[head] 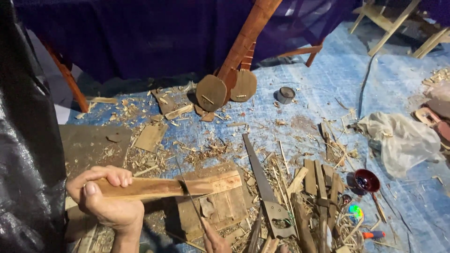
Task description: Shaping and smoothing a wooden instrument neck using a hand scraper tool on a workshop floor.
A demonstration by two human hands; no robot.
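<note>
In the head view, the left hand point(105, 199) sits in the lower left of the frame, its grip closed around one end of a long wooden strip point(166, 187), thumb on top and fingers curled over the far edge. The strip lies level, reaching right over a slatted wooden block point(220, 206) on the floor. A thin saw blade point(190, 199) crosses the strip near its middle, running down toward the right hand point(214, 240) at the bottom edge; only part of that hand shows, so whether its grip is closed cannot be told.

Judging by the blade seated on the strip, a crosscut appears to be in hand, with the strip steadied against the block. Such a cut calls for a firm hold on the left and an even stroke.

To the right lies a handsaw point(267, 197) among wood scraps point(318, 187). Shavings cover the blue tarp point(328, 75). In the upper middle, two round-bodied wooden instrument pieces point(225, 89) lean on a dark cloth, with a small tin point(285, 95) nearby. A dark red bowl point(367, 180) and a crumpled plastic bag point(403, 140) lie at right.
</note>
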